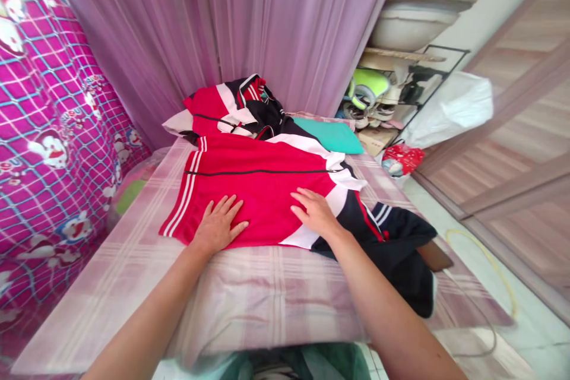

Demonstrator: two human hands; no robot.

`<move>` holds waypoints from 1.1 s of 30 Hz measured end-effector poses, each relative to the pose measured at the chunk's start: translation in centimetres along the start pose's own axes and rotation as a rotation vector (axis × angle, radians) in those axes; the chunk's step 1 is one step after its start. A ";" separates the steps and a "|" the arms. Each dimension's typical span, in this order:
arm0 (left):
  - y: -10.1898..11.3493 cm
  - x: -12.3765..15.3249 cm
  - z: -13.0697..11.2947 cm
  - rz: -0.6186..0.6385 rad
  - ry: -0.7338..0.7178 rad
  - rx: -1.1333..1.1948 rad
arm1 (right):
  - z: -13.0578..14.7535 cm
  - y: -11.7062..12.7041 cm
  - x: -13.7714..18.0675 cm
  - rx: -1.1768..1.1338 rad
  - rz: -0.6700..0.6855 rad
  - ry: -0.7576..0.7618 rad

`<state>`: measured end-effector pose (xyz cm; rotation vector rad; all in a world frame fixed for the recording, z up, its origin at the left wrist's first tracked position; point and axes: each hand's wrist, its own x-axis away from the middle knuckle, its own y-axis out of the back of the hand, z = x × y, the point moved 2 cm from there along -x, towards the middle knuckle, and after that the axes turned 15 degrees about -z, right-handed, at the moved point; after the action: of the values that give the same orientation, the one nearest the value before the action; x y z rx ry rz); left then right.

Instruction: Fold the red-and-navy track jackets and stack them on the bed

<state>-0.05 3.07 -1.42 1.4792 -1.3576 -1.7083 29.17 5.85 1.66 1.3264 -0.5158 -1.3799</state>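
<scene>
A red, white and black jacket (258, 205) lies flat in the middle of the frame, on a counter (133, 285) with a checked cloth top. The long way of the jacket goes from left to right across the frame. Its bottom band (181, 196), red with white stripes, is at the left, and its white collar (350, 178) points to the right. A dark zip (267, 171) makes a nearly straight line along that same long way. A black sleeve (401, 261) goes off to the lower right of the frame. The left hand (218, 225) lies on the red part close to the striped band, its grip spread wide and pinching nothing. The right hand (316, 214) rests on the jacket nearer the collar, where red meets white; its grip is flat and loose too, with the fingers a bit bent. Above the jacket in the frame is a bunched-up jacket (207, 104) in the same colors, and a flat blue-green thing (333, 133) is just right of it. A flat brown thing (436, 256) pokes out by the black sleeve; it may be a phone, but that part is blurry. A purple curtain (267, 24) hangs at the top.
</scene>
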 end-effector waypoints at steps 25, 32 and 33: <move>-0.5 0.1 0.8 -0.078 -0.069 -0.065 | -0.1 10.8 0.7 -0.033 -0.060 -0.217; -0.9 0.3 1.1 -0.127 -0.074 -0.049 | -1.9 8.0 -0.8 -0.086 -0.022 -0.235; -0.9 0.3 1.2 -0.132 -0.074 -0.046 | -4.2 8.3 -0.8 0.085 -0.040 -0.353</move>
<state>-1.01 3.59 -2.46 1.5231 -1.2734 -1.8801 35.97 5.53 8.08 1.1680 -0.7949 -1.6519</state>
